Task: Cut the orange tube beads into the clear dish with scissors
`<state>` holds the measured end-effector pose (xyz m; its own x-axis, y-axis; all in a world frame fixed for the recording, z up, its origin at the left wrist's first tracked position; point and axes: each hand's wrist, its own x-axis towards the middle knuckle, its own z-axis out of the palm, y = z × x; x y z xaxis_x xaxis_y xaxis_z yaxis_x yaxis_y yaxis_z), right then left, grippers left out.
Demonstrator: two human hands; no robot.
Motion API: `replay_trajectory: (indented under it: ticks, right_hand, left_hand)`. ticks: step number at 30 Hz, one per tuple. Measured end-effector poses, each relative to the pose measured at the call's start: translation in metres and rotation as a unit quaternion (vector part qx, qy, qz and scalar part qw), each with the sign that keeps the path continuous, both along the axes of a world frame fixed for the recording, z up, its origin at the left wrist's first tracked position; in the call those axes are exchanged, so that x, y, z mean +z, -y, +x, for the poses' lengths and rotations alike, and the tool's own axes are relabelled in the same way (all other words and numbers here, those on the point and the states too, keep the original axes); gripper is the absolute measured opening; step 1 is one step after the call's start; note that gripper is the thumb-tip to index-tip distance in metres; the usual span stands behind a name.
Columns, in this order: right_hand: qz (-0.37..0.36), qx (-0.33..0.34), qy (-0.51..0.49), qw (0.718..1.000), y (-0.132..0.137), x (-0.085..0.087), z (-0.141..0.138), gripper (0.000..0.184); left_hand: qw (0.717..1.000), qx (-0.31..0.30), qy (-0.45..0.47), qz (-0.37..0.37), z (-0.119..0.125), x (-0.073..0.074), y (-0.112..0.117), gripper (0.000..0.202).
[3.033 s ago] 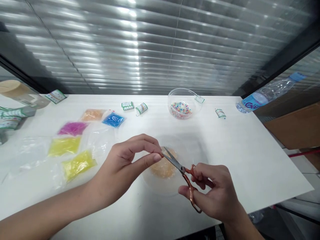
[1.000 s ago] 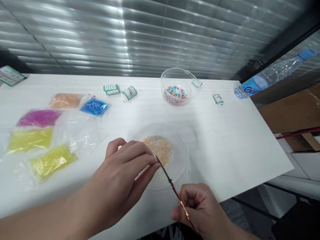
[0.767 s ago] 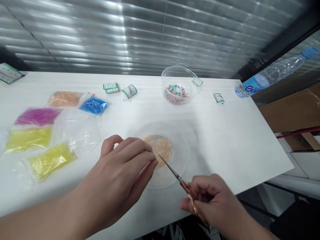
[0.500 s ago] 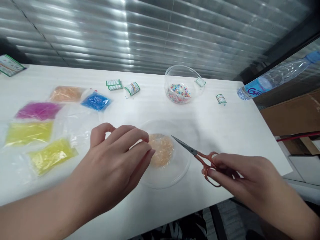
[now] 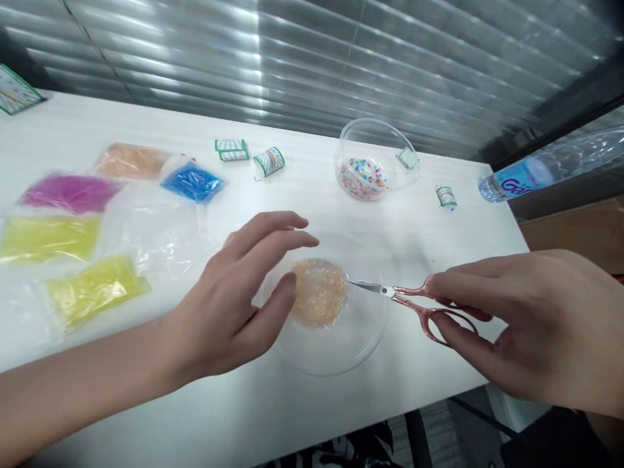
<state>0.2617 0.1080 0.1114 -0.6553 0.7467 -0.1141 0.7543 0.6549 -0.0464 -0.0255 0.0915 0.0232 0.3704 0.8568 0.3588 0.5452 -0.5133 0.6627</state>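
The scissors [image 5: 387,291] have slim silver blades, close together, and copper-coloured handles with rounded loops. They point leftward, their tip by the right edge of the pale orange pieces [image 5: 319,292], which form a glossy round patch within a clear bowl [image 5: 336,373]; whether the tip touches them cannot be told. The right hand [image 5: 531,318] grips the handles between thumb and fingers. The left hand [image 5: 248,292] is over the bowl's left side, fingers spread and loosely bent, thumb apart.

The white surface [image 5: 195,416] carries, on the left, flat clear bags of colour: two yellow [image 5: 95,289], one magenta [image 5: 71,193], one orange [image 5: 129,160] and one blue [image 5: 192,182]. Near the far edge are another clear bowl [image 5: 344,146] with multicoloured beads [image 5: 363,179], small green-edged packets [image 5: 269,161], and a blue-labelled bottle [image 5: 524,177] at the right. Grey slatted blinds [image 5: 302,58] rise behind; a brown cardboard box [image 5: 578,233] sits beyond the right edge.
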Motion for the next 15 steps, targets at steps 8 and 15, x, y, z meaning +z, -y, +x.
replay_trajectory:
  ticks: [8,15]
  right_hand:
    - [0.076,0.094,0.106,0.987,-0.014,0.001,-0.011,0.011]
    - [0.067,0.114,0.111,0.985,-0.021,-0.003,-0.016,0.011]
  left_hand:
    - [0.941,-0.088,0.294,-0.145,0.002,-0.041,0.006,0.06]
    - [0.943,-0.078,0.284,-0.156,0.002,-0.041,0.007,0.059]
